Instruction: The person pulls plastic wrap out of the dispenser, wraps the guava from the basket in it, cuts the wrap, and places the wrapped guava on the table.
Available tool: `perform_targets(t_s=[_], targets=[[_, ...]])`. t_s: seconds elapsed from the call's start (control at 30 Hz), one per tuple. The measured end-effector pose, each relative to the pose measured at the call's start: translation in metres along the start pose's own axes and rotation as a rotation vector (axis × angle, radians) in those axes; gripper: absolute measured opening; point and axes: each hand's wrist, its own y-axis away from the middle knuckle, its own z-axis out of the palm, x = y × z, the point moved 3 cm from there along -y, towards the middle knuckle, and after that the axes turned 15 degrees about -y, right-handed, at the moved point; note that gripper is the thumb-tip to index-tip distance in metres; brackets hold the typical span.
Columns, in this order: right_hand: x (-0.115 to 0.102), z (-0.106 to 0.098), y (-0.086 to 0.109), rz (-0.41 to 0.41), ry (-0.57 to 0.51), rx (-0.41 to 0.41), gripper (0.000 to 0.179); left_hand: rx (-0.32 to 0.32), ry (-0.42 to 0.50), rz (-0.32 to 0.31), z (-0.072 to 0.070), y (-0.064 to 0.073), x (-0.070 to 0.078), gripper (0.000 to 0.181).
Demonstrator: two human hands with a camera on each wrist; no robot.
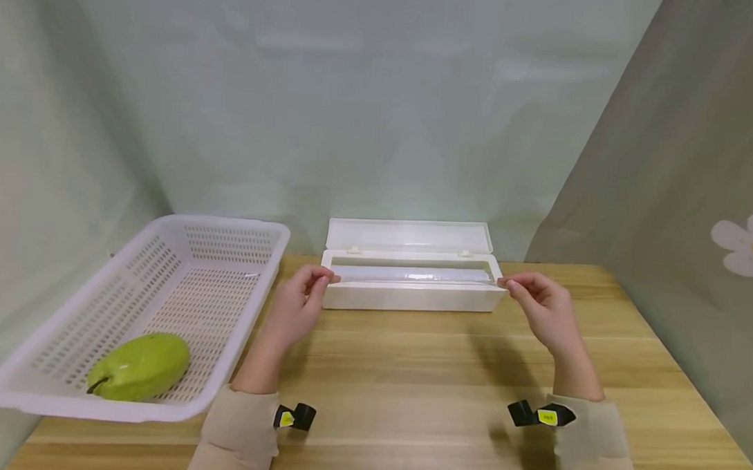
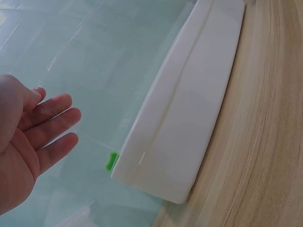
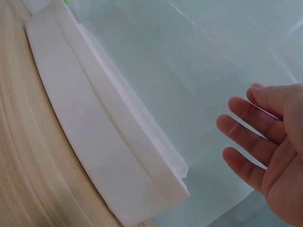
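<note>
A white cling film dispenser box [image 1: 411, 298] stands on the table with its hinged lid [image 1: 409, 235] tipped back. Inside lies a roll of clear cling film [image 1: 406, 273]. My left hand [image 1: 298, 301], off the box's left front corner, pinches the film between thumb and forefinger. On the opposite side my right hand [image 1: 543, 311] pinches it the same way. The other fingers of both hands are loosely extended in the wrist views. A faint film edge [image 2: 64, 49] runs up from the left fingertips. A green tab [image 2: 111, 161] shows at the box's end.
To the left is a white plastic basket [image 1: 274, 273] with slotted walls, holding a green pear-like fruit [image 1: 144, 366]. The wooden table [image 1: 408, 388] stretches in front of the box. Pale green sheeting [image 1: 411, 125] hangs behind and along the sides.
</note>
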Motion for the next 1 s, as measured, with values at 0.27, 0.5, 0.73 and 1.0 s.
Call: perform_targets(t_s=[0.27, 0.5, 0.73, 1.0], targets=[[-0.0028, 0.0011, 0.0010, -0.012, 0.006, 0.012, 0.017, 0.015, 0.005, 0.014, -0.0008, 0.0005, 0.0004, 0.013], [-0.0026, 0.0002, -0.0007, -0.017, 0.010, 0.016, 0.019, 0.012, 0.033, -0.002, -0.0014, -0.0013, 0.0016, 0.014], [-0.0026, -0.0014, -0.0003, -0.027, -0.003, 0.028, 0.019, 0.023, 0.031, 0.026, -0.0041, -0.0021, 0.0065, 0.013], [-0.0039, -0.0010, -0.0021, -0.032, -0.003, 0.034, 0.020, 0.010, 0.032, 0.006, -0.0069, -0.0021, 0.0080, 0.013]])
